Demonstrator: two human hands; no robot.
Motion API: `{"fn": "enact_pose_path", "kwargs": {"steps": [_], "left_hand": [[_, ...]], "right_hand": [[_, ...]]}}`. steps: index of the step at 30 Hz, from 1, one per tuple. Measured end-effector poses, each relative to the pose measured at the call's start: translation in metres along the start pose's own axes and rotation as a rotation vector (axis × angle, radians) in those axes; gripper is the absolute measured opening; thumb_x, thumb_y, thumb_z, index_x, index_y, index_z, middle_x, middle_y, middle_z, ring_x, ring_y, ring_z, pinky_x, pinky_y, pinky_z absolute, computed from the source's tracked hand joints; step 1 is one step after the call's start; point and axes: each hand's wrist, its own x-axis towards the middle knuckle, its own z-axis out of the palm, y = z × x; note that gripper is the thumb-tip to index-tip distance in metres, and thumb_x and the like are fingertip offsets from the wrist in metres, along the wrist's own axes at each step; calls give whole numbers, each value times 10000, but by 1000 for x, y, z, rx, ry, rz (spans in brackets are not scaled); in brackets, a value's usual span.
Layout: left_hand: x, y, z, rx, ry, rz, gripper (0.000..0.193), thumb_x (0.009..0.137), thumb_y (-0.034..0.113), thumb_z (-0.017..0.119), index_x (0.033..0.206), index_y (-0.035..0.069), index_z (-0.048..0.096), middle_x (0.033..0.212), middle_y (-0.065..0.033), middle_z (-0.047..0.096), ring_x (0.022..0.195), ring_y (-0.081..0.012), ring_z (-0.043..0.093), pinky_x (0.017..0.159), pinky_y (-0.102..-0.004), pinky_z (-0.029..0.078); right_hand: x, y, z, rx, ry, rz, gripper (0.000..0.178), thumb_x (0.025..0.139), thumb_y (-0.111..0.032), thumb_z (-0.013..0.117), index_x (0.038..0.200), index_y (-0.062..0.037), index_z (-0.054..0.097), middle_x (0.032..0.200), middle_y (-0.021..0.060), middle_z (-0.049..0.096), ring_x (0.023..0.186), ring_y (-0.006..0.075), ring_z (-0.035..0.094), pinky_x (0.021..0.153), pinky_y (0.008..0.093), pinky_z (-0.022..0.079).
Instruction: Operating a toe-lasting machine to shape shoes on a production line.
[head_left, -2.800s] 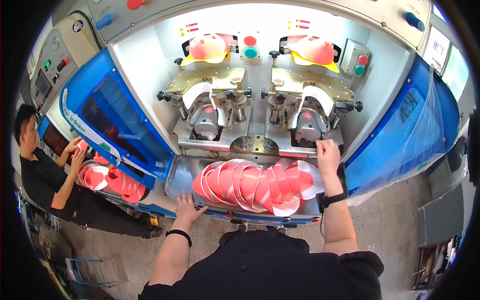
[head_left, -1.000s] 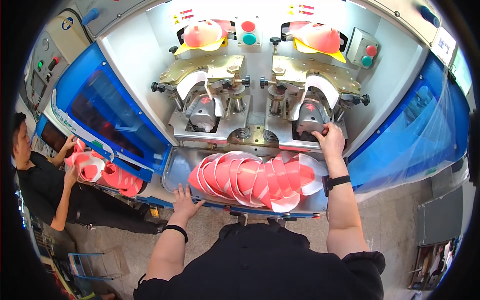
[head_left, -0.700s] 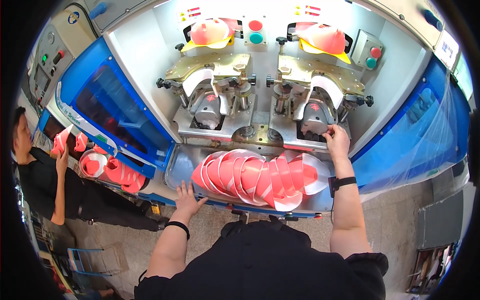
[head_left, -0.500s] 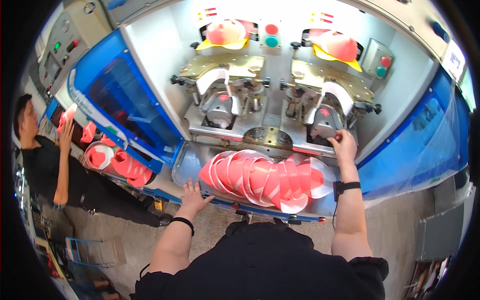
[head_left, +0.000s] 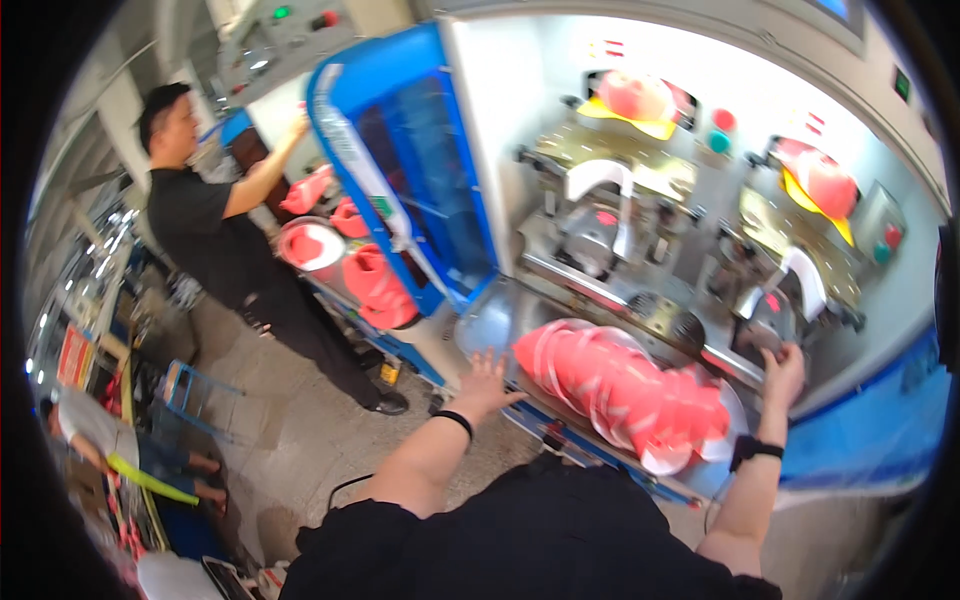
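Observation:
My left hand [head_left: 483, 388] is open, fingers spread, over the front edge of the metal tray [head_left: 487, 325], left of a long overlapping stack of salmon-red pieces with white edging [head_left: 620, 385]. My right hand [head_left: 784, 378] reaches the machine's right station. Its fingers are bent together at the lower edge of a rounded grey mould [head_left: 768, 325] with a red mark. What lies between the fingertips is blurred and partly hidden. A white curved pad [head_left: 803, 285] arches over this mould. At the left station, a similar grey mould [head_left: 592, 240] sits under another white pad [head_left: 603, 178].
Red pieces with yellow edges [head_left: 635, 100] sit above both stations. Red and green buttons [head_left: 720, 130] are on the back wall. A blue windowed panel [head_left: 405, 170] flanks the machine. At left a co-worker in black [head_left: 225, 210] stands by more red pieces [head_left: 375, 285].
The view has swung left, so the machine appears farther right and tilted, and more of the workshop shows. My left hand stays spread at the tray; my right stays at the right mould.

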Motion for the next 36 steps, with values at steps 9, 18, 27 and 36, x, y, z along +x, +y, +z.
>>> {"fn": "enact_pose_path", "kwargs": {"steps": [9, 18, 27, 36], "left_hand": [[-24, 2, 14, -17, -14, 13, 1063, 791, 785, 513, 1567, 175, 117, 1629, -137, 46, 1490, -378, 73, 1046, -656, 337], [-26, -4, 13, -47, 45, 2, 1021, 795, 767, 525, 1555, 166, 201, 1631, -120, 78, 1494, -354, 81, 1037, -673, 320], [-42, -4, 48, -62, 63, 27, 1020, 805, 787, 479, 1564, 190, 152, 1634, -109, 63, 1495, -347, 77, 1012, -718, 306], [-26, -14, 32, -24, 7, 103, 1054, 783, 789, 512, 1557, 157, 175, 1620, -169, 78, 1479, -383, 122, 1031, -689, 309]], "right_hand": [[-13, 34, -17, -4, -32, -23, 268, 752, -119, 780, 888, -14, 575, 733, 72, 521, 663, 228, 507, 651, 365, 442], [-16, 35, -12, 50, 60, -74, 303, 773, -159, 780, 920, -13, 558, 759, 85, 493, 687, 231, 477, 686, 354, 439], [-91, -57, -43, 354, 271, -62, 234, 991, -268, 565, 986, -39, 610, 933, 189, 649, 834, 267, 612, 794, 403, 483], [-123, -183, -63, 598, -66, -216, 347, 1027, -225, 502, 767, 0, 548, 659, 80, 526, 569, 142, 400, 508, 307, 315]]}}
